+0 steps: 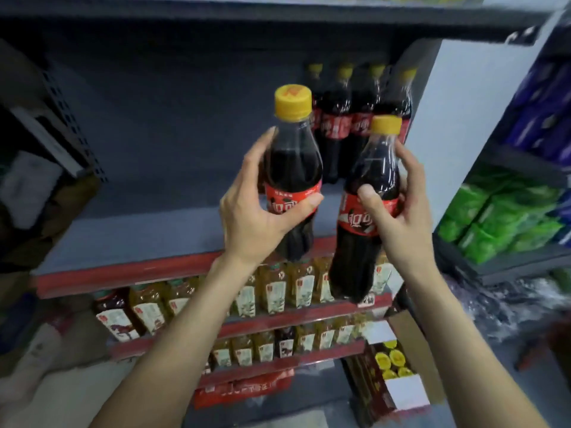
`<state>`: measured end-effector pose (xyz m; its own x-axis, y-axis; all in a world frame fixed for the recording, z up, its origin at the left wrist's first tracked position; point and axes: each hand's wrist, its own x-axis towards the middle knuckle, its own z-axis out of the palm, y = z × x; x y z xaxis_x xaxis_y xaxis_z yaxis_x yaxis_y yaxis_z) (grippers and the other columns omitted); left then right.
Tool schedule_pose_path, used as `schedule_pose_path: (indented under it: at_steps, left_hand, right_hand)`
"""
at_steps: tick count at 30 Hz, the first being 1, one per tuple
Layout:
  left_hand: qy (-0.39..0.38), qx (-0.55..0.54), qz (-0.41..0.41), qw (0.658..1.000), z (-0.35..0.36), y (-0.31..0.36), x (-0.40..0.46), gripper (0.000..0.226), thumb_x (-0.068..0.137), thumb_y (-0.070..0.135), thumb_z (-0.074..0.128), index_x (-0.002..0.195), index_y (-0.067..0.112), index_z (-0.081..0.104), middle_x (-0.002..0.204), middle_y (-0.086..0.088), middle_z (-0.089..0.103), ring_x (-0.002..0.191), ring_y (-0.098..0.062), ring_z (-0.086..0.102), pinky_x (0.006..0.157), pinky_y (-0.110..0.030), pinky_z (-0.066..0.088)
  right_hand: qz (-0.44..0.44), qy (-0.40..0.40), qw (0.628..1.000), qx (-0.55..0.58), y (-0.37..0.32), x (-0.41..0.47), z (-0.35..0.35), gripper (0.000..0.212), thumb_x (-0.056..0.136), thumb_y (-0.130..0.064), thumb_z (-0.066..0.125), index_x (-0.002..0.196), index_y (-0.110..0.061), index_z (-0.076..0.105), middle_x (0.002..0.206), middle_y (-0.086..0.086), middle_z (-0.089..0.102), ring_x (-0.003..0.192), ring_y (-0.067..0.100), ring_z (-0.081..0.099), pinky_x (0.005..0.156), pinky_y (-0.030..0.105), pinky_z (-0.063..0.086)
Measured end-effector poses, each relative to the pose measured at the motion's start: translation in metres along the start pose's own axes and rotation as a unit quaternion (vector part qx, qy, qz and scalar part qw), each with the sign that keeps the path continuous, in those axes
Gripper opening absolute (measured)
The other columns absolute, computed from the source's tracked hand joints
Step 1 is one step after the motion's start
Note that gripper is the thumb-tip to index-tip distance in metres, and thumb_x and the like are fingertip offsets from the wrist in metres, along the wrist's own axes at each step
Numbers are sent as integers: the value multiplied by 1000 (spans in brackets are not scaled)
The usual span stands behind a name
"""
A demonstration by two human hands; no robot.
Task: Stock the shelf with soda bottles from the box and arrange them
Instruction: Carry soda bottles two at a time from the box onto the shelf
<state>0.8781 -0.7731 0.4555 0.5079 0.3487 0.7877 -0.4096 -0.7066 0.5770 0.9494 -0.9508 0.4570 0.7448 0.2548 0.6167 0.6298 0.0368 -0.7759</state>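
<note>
My left hand grips a dark soda bottle with a yellow cap and red label, held upright in front of the grey shelf. My right hand grips a second soda bottle of the same kind, tilted slightly, just to the right of the first. Both bottles hang in the air above the shelf's red front edge. Several matching bottles stand at the shelf's back right corner. The open cardboard box with yellow caps showing sits on the floor at lower right.
Lower shelves hold rows of yellow tea bottles. A white side panel bounds the shelf on the right. Green and blue packages fill the neighbouring rack. The left part of the grey shelf is bare.
</note>
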Motion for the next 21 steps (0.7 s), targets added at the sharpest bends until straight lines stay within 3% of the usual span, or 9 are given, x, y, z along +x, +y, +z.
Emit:
schedule_pose_path:
  at_steps: [2, 4, 6, 10, 16, 21]
  left_hand:
    - [9, 29, -16, 999, 26, 5, 20, 82, 73, 49, 73, 141, 24, 34, 137, 3, 54, 122, -8, 54, 98, -16, 43]
    - [17, 58, -46, 997, 46, 5, 39, 82, 73, 49, 74, 141, 32, 32, 137, 12, 54, 119, -4, 54, 93, -10, 41]
    - [21, 96, -86, 991, 65, -4, 58, 81, 73, 52, 74, 141, 38, 32, 132, 16, 56, 116, -6, 56, 89, -16, 42]
    - [15, 180, -141, 974, 95, -40, 91, 82, 72, 58, 71, 141, 40, 30, 119, 6, 66, 109, -22, 63, 91, -33, 46]
    - [-11, 208, -213, 955, 127, -84, 120, 81, 74, 56, 71, 142, 39, 29, 132, 11, 57, 117, -23, 58, 95, -32, 41]
    - [-2, 191, -205, 960, 142, -109, 138, 82, 76, 55, 70, 144, 33, 29, 137, 8, 54, 121, -24, 55, 97, -34, 40]
  right_hand:
    - [-27, 17, 999, -10, 8, 37, -14, 61, 87, -33, 66, 139, -17, 37, 125, -7, 58, 112, 4, 58, 93, 23, 48]
    - [-42, 30, 999, -16, 19, 69, -23, 60, 87, -33, 68, 137, -15, 40, 130, -4, 55, 117, 5, 55, 100, 26, 45]
    - [-40, 34, 998, -19, 32, 97, -26, 58, 85, -32, 70, 134, -17, 43, 130, -5, 54, 119, 4, 53, 103, 23, 42]
    - [-31, 26, 996, -78, 61, 138, -21, 63, 79, -43, 73, 132, -24, 45, 130, -10, 55, 123, 10, 49, 106, 29, 39]
    - [-50, 41, 977, -203, 96, 166, -12, 71, 78, -48, 72, 132, -13, 43, 120, 8, 62, 110, 30, 54, 79, 28, 37]
    - [-113, 53, 949, -290, 115, 175, -8, 70, 86, -45, 66, 134, 0, 43, 119, 19, 61, 106, 36, 59, 78, 38, 48]
